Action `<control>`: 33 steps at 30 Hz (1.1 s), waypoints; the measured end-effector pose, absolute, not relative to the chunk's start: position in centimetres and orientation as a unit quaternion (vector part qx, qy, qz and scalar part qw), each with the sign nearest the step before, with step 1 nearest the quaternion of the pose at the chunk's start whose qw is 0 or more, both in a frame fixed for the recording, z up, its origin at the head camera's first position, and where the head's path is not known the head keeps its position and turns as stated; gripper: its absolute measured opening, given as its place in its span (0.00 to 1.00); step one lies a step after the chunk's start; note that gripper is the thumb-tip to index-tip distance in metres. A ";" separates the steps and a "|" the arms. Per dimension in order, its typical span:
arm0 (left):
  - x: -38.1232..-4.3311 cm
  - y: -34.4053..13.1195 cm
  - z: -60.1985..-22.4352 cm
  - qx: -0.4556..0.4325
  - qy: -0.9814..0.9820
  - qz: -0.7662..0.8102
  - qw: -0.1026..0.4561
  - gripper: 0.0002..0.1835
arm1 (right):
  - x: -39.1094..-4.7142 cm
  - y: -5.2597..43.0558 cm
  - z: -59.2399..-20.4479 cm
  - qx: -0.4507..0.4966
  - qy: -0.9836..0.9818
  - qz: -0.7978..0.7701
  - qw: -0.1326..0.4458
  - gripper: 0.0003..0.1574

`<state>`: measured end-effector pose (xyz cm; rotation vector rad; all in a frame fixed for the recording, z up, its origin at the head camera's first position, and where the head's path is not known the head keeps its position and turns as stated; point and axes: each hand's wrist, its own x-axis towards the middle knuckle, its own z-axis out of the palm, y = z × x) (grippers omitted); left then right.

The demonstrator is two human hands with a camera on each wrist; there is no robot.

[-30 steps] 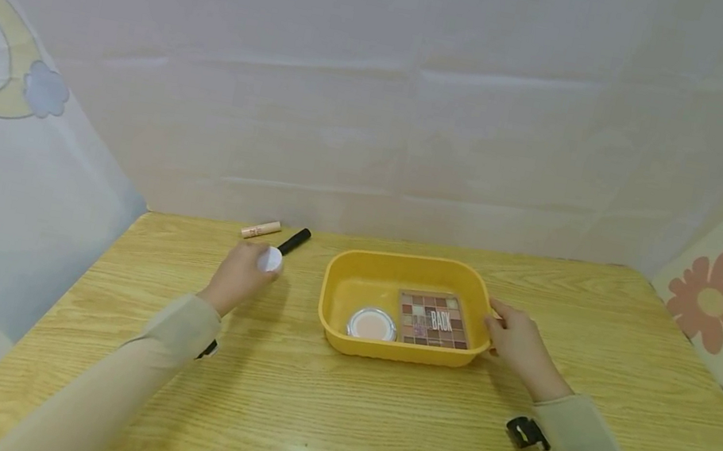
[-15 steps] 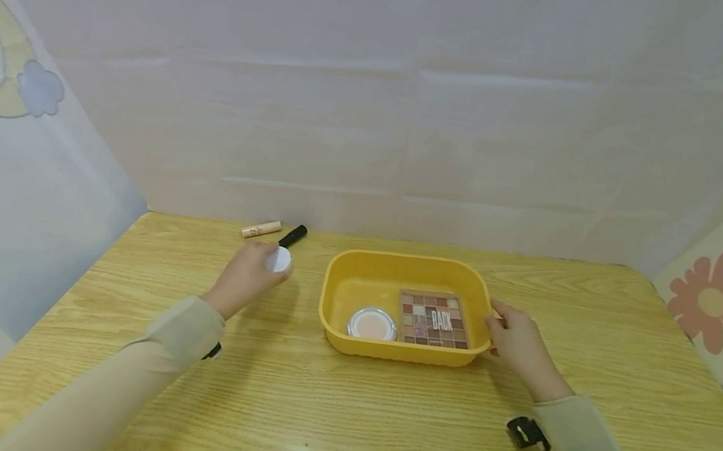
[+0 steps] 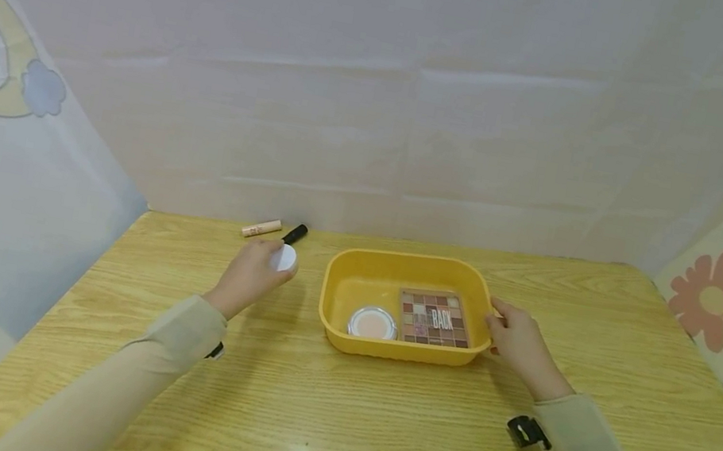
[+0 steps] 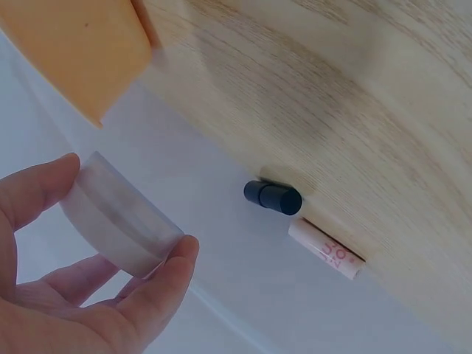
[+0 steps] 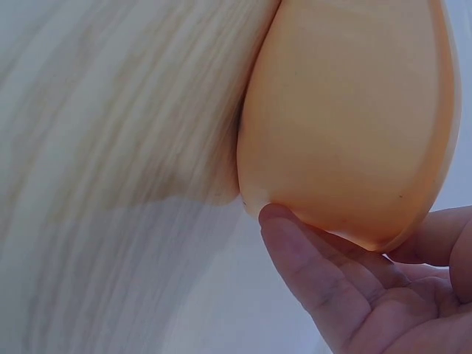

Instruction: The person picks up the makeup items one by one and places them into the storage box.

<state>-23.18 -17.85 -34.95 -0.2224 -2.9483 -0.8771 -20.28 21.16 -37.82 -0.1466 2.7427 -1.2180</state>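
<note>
My left hand pinches a small round cosmetic jar between thumb and fingers, to the left of the yellow basket. In the left wrist view the jar has clouded, see-through sides and is held tilted, above the table. My right hand grips the basket's right end, thumb at the rim and fingers against the outer wall. Inside the basket lie a round powder compact and an eyeshadow palette marked "BACK".
Beyond the left hand, by the table's back edge, lie a black cosmetic tube and a pale pink lettered tube. A pale cloth backdrop rises behind the wooden table.
My left hand has moved slightly right with the jar, toward the basket. The right hand and the basket have stayed in place.
</note>
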 end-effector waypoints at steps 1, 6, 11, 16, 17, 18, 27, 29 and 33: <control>-23.2 -17.8 -34.9 -0.071 -0.955 -0.285 0.029 0.28 | -20.3 21.2 -37.8 -0.049 0.911 -0.404 0.069 0.32; -23.1 -17.6 -34.7 -0.073 -0.954 -0.289 0.025 0.28 | -20.3 21.2 -37.8 -0.052 0.911 -0.404 0.069 0.32; -22.9 -17.1 -34.5 -0.080 -0.952 -0.293 0.024 0.29 | -20.3 21.2 -37.8 -0.051 0.911 -0.403 0.071 0.32; -22.5 -16.5 -34.1 -0.074 -0.950 -0.303 0.012 0.31 | -20.3 21.2 -37.7 -0.047 0.912 -0.400 0.073 0.32; -22.5 -16.4 -34.0 -0.074 -0.949 -0.305 0.011 0.31 | -20.3 21.2 -37.7 -0.047 0.912 -0.400 0.072 0.32; -22.5 -16.2 -34.0 -0.074 -0.950 -0.305 0.011 0.32 | -20.3 21.1 -37.7 -0.047 0.912 -0.401 0.072 0.32; -22.3 -15.3 -33.7 -0.086 -0.949 -0.304 0.009 0.31 | -20.3 21.0 -37.6 -0.044 0.912 -0.402 0.072 0.32; -22.4 -15.1 -33.6 -0.084 -0.948 -0.306 0.006 0.32 | -20.3 21.0 -37.6 -0.043 0.913 -0.400 0.071 0.32; -22.4 -14.8 -33.5 -0.079 -0.947 -0.312 -0.004 0.32 | -20.3 21.1 -37.7 -0.042 0.913 -0.399 0.073 0.32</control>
